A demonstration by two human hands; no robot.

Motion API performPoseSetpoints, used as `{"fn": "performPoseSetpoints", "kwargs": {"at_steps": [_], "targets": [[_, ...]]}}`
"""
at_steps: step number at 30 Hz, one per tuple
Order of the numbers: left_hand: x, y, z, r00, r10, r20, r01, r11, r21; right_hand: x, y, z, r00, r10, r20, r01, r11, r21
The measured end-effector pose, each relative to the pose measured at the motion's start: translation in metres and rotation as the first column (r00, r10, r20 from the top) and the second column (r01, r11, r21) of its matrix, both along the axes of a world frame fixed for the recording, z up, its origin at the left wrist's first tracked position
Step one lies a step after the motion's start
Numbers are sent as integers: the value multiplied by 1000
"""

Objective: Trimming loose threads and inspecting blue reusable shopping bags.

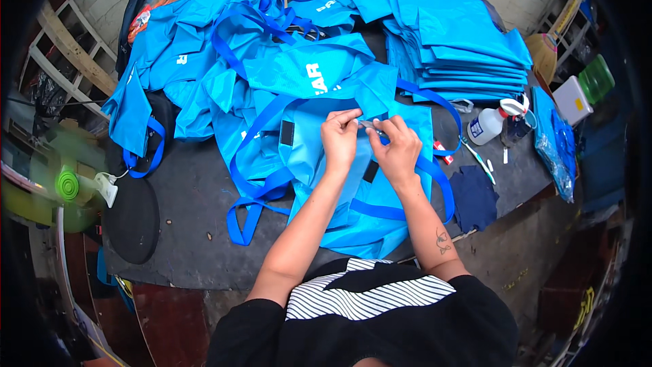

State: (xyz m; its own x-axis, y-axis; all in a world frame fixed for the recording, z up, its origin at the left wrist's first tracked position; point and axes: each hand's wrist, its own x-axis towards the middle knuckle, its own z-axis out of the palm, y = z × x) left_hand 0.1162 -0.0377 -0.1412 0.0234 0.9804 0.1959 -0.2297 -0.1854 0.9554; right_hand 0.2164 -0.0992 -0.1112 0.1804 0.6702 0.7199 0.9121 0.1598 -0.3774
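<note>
A light blue fabric bag (309, 153) with dark blue straps (441, 190) lies in front of me, its mouth toward me. Inside its opening show a black rectangular patch (287, 132) and a second dark patch (371, 171). Over the bag, my left hand (338, 143) is closed in a pinch, forefinger stretched toward the right. Close beside it, my right hand (396, 148) also pinches with thumb and fingers. Between the fingertips of both hands is a small greyish piece (367, 124), too small to name.
Loose blue bags (183, 61) are heaped at the far left, and folded ones (462, 37) are stacked at the far right. A spray bottle (485, 127), a toothbrush (481, 163) and a navy cloth (474, 197) lie to the right on the dark table (197, 245). A fan (68, 185) stands left.
</note>
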Motion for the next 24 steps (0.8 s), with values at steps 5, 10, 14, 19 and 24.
{"fn": "performPoseSetpoints", "kwargs": {"at_steps": [5,10,14,19,24], "targets": [[-5,0,10,995,-57,81,65,992,-106,6,7,-17,861,122,-493,-149,989,-15],[-10,2,10,990,-71,119,88,985,-148,9,14,-31,562,218,-798,-355,935,5],[-11,2,11,985,-79,152,105,980,-168,10,16,-35,379,223,-898,-430,902,42],[-11,3,10,968,-115,221,159,968,-193,11,16,-35,388,217,-896,-368,928,65],[-13,5,11,924,-149,351,248,934,-256,0,15,-23,829,285,-481,-212,956,201]]}}
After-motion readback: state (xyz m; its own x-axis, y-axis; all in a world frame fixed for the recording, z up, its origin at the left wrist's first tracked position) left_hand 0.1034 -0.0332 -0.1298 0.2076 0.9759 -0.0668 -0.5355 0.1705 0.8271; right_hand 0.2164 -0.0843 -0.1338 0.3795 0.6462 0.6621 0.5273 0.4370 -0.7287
